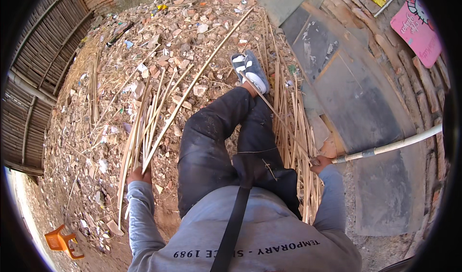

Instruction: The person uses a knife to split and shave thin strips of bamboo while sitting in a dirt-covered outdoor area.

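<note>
At the lower left, my left hand [139, 176] is closed around the near end of a long split bamboo strip [197, 82], which slants up and away to the right. More bamboo strips [137, 132] lie fanned out beside and under that hand. On the right, my right hand [320, 164] is closed at the near end of a thin strip [279, 115], which runs up across my leg toward my shoe. Its fingers are partly hidden. A bundle of pale strips [301, 144] lies on the ground along my right leg, next to that hand.
Broken brick and stone rubble [115, 142] covers the ground. A pale pole [394, 143] reaches from near my right hand to the right edge. Dark flat sheets [361, 94] lean by a brick wall [428, 91]. A bamboo fence [36, 36] and orange plastic chair [57, 240] stand left.
</note>
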Demonstrator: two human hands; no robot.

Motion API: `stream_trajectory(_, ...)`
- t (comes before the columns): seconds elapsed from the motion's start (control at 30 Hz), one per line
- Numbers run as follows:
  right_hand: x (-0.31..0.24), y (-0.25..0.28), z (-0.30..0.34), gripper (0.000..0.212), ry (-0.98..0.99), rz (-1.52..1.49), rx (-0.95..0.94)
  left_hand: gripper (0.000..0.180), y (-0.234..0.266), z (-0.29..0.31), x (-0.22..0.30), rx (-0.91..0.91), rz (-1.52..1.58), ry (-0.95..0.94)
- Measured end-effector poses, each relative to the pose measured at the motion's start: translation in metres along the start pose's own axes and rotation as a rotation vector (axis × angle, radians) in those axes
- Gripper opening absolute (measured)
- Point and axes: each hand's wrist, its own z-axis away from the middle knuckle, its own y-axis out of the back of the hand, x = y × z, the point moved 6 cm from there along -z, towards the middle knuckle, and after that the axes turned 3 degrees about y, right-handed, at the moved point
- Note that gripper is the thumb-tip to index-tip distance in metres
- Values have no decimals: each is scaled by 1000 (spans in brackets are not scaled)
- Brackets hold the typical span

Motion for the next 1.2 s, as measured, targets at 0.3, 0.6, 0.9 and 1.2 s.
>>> stream_trajectory(0.3,35,-31,-73,56,-163,-5,55,50,-32,-9,-12,-16,64,-79)
stream_trajectory(0.6,-2,-10,-77,45,0,-239,401,53,-57,22,16,-256,3,-110)
stream_trajectory(0.9,-201,34,-50,43,559,-269,343,63,-37,43,48,-187,-29,-251)
stream_trajectory(1.2,-277,14,-76,32,761,126,172,60,-25,47,58,-172,-151,-303)
